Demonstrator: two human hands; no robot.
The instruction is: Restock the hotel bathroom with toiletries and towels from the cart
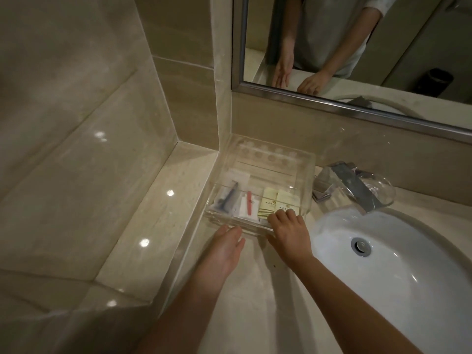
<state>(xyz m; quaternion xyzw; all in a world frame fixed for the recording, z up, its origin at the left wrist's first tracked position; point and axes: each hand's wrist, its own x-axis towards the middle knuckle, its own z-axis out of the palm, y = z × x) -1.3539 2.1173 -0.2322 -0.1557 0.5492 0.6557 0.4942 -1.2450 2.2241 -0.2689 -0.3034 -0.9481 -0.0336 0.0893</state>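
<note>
Left hand [226, 245], right hand [290, 233] on tray [270, 162]: toiletry step.
Left flat against front wall; right curled over rim at 5 o'clock. Next, probably: square tray on desk [255, 290].

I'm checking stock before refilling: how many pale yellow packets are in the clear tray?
2. The first yellow packet lies in the clear tray beside the red-and-white packet; the second yellow packet is next to it, by the right hand. That hand may hide more.
</note>
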